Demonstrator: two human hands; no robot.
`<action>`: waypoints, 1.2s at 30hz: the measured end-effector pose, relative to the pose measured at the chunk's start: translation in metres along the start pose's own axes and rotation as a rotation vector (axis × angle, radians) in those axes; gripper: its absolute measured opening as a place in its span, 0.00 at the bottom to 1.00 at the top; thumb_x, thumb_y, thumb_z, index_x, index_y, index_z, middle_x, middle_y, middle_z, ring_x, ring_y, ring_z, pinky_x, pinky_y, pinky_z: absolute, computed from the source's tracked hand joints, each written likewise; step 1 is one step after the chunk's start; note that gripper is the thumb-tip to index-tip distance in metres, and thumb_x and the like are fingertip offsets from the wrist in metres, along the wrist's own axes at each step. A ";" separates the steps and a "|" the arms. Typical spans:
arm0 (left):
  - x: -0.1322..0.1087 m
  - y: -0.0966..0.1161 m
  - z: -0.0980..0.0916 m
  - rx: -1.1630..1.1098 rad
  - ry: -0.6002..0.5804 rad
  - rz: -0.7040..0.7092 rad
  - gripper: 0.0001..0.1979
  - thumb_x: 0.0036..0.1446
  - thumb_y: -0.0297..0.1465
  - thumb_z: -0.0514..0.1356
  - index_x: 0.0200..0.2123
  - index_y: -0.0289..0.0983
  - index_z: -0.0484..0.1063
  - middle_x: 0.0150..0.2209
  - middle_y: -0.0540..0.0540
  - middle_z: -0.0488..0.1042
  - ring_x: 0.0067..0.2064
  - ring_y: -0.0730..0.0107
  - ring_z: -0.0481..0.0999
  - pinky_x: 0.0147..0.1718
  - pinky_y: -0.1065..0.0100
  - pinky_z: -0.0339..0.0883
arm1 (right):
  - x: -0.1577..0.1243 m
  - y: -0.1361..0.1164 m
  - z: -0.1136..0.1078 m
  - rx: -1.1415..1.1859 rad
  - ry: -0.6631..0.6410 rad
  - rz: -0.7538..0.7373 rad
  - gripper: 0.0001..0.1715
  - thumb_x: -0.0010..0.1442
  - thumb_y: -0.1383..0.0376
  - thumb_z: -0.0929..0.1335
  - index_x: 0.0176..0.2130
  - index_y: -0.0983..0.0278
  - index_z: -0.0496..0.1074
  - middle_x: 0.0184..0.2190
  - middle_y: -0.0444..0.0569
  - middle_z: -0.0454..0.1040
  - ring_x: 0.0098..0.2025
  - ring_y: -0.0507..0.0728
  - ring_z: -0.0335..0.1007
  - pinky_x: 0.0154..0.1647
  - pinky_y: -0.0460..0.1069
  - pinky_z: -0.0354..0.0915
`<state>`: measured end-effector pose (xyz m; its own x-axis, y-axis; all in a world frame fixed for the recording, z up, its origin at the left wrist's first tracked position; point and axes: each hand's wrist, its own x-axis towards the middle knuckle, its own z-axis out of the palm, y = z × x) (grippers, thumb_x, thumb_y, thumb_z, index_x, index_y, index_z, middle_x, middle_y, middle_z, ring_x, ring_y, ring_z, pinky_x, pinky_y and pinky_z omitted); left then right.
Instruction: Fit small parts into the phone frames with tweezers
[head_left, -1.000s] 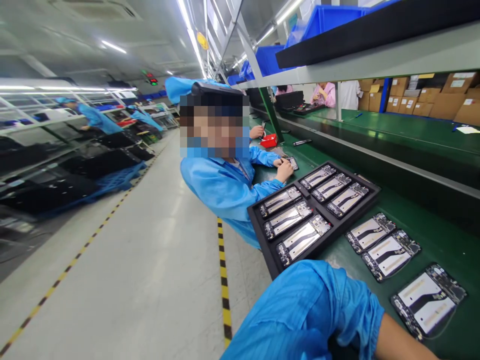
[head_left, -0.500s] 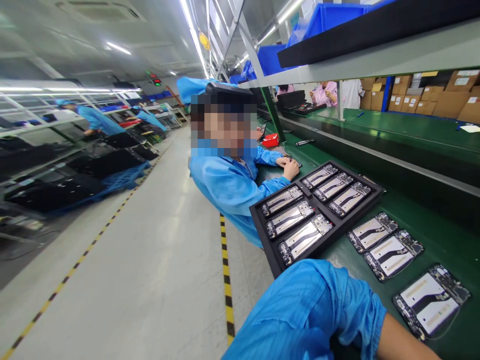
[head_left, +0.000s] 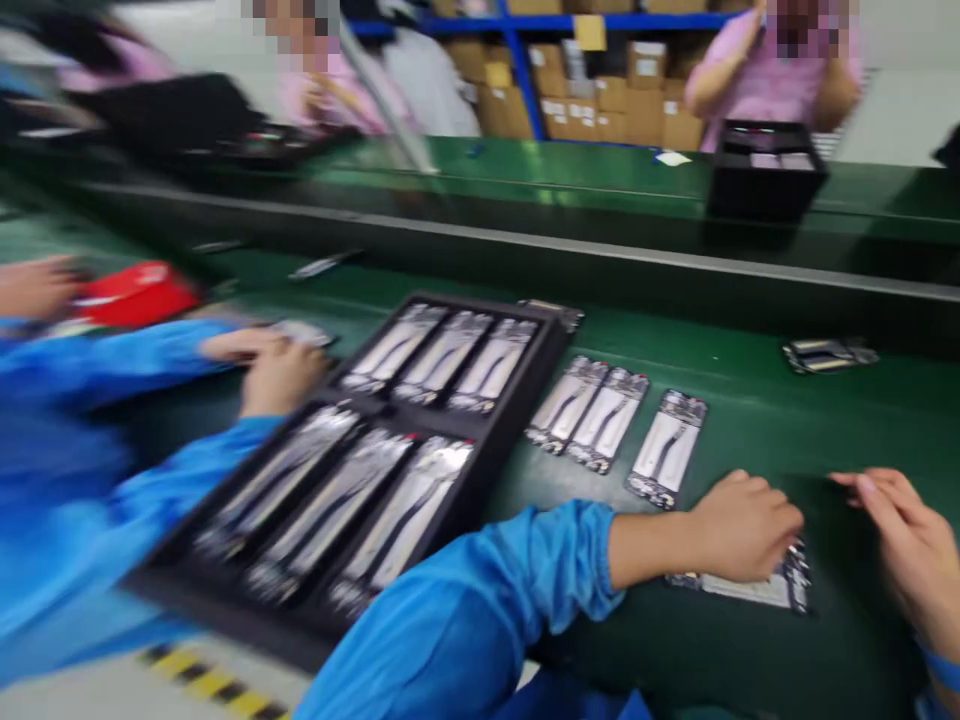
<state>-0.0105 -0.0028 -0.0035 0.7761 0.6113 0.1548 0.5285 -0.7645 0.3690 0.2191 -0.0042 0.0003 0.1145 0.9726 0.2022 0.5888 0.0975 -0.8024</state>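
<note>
"Green worktop [head_left: 742, 355] before you; where are your hands?"

"Take my left hand [head_left: 750, 525] as the middle of the clock. It is knuckles-up over a phone unit [head_left: 750, 592], fingers bent down toward it. That unit lies flat and crosswise, its two ends showing past my hand. My right hand [head_left: 915, 550] is at three o'clock, well apart from the unit, fingers bent toward the left."

"Clamped on anything?"

"With this blur I can't tell whether the left grips the unit or only rests there, nor whether the right's fingertips meet."

"And round the dial?"

"Three loose units [head_left: 607, 420] at ten: two side by side, the third a little apart, nearest my wrist. One single unit [head_left: 829, 355] at one. At nine, a black tray [head_left: 510, 420] holding six units in two rows of three."

"Anyone close?"

"Between nine and ten, just past the tray, a co-worker's hands [head_left: 281, 375] in blue sleeves, with a red container [head_left: 139, 295] farther out. At twelve, a dark box [head_left: 769, 195] stands on the far bench [head_left: 585, 170], before a person in pink [head_left: 776, 85]."
</note>
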 end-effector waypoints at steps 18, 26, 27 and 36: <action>0.010 -0.012 -0.016 -0.037 -0.058 0.057 0.11 0.71 0.35 0.53 0.44 0.37 0.72 0.40 0.45 0.75 0.43 0.62 0.72 0.41 0.60 0.59 | 0.015 -0.051 -0.007 0.032 0.013 -0.116 0.19 0.71 0.50 0.67 0.45 0.60 0.80 0.38 0.51 0.81 0.35 0.61 0.77 0.35 0.54 0.71; -0.030 -0.002 -0.025 0.032 0.104 0.108 0.18 0.70 0.42 0.54 0.53 0.38 0.73 0.46 0.42 0.74 0.49 0.56 0.69 0.46 0.57 0.58 | 0.015 -0.062 -0.022 -0.015 -0.046 -0.029 0.25 0.72 0.49 0.66 0.32 0.63 0.77 0.27 0.48 0.76 0.28 0.56 0.72 0.30 0.50 0.66; -0.033 -0.002 -0.025 0.040 0.093 0.122 0.19 0.69 0.44 0.55 0.55 0.39 0.73 0.47 0.41 0.74 0.49 0.56 0.69 0.46 0.56 0.58 | 0.002 -0.050 -0.018 -0.047 -0.062 -0.001 0.25 0.73 0.50 0.65 0.31 0.63 0.76 0.25 0.47 0.75 0.27 0.56 0.71 0.29 0.50 0.65; -0.032 -0.003 -0.025 0.081 0.069 0.152 0.24 0.68 0.47 0.57 0.59 0.40 0.73 0.61 0.39 0.69 0.60 0.46 0.66 0.56 0.49 0.57 | -0.033 -0.025 -0.011 -0.457 -0.140 -0.260 0.25 0.72 0.56 0.64 0.25 0.60 0.67 0.22 0.46 0.67 0.27 0.57 0.65 0.31 0.53 0.60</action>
<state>-0.0458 -0.0153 0.0129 0.8251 0.4979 0.2671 0.4350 -0.8614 0.2621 0.2097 -0.0411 0.0198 -0.1707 0.9504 0.2601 0.8748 0.2677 -0.4038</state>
